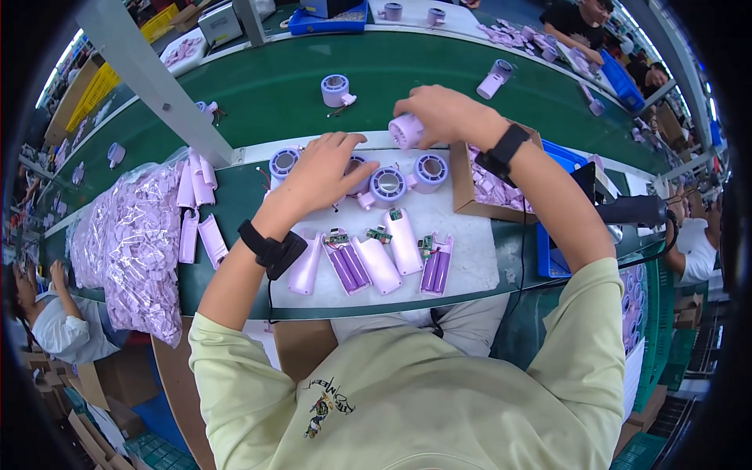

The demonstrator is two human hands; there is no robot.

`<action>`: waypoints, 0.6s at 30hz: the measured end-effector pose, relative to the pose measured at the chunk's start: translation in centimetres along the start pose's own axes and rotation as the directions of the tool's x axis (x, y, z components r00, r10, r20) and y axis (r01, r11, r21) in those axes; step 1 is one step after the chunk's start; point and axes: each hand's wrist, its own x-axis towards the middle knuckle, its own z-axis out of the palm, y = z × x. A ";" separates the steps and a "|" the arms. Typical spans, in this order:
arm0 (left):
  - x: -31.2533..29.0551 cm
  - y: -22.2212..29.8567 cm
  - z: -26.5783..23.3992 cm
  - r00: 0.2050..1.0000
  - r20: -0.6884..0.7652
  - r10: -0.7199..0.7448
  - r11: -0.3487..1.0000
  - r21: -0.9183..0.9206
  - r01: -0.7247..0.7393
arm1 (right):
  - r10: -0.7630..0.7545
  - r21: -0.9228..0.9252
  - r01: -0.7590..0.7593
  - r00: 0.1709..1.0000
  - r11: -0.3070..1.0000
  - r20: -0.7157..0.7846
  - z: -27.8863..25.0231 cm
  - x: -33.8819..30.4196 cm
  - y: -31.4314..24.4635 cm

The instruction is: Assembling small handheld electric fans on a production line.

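My right hand (450,116) is closed around a lilac round fan head (405,131), lifted over the far edge of the white work mat (478,258). My left hand (317,172) reaches over the row of fan heads, fingers apart, its thumb over one partly hidden fan head (357,178). Beside it stand another fan head (283,163), one with a see-through centre (388,186) and one at the right end (430,169). Nearer me lie handle shells, among them an opened handle with purple batteries (348,266), a similar one (436,266) and a smooth lilac shell (403,243).
A cardboard box of small lilac parts (489,184) stands right of the mat, by a blue tray (554,258). A bulging plastic bag (141,243) and loose shells (211,239) lie left. Beyond runs a green conveyor (266,86) carrying a fan head (335,90). A metal post (168,86) rises front left.
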 end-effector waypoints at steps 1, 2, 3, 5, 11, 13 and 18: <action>0.0 0.2 0.0 0.999 0.035 -0.011 1.000 -0.003 0.011 | 0.003 -0.055 -0.003 1.000 0.998 0.002 0.2 0.0 -0.3; 0.0 0.5 0.0 0.999 0.034 0.004 1.000 -0.003 -0.003 | 0.009 -0.112 -0.008 1.000 0.994 0.003 0.4 0.1 -0.7; 0.2 0.8 -0.1 0.999 0.048 -0.009 1.000 -0.010 0.010 | 0.017 -0.170 -0.016 1.000 0.985 0.003 0.6 0.3 -1.2; 0.3 1.5 -0.2 0.997 0.073 -0.020 1.000 -0.022 0.022 | 0.042 -0.318 -0.045 0.999 0.947 -0.019 2.0 1.9 -2.8; 0.1 1.4 1.2 0.985 0.145 0.097 0.995 -0.005 -0.098 | 0.057 -0.391 -0.080 0.996 0.917 -0.069 5.2 3.6 -6.0; 0.6 2.5 1.4 0.981 0.123 0.150 0.986 0.050 -0.157 | 0.110 -0.319 -0.094 0.993 0.943 0.035 3.7 2.5 -4.8; 0.7 3.8 2.4 0.981 0.045 0.190 0.976 0.103 -0.194 | 0.160 0.098 -0.180 0.970 0.979 0.185 3.5 0.9 -2.4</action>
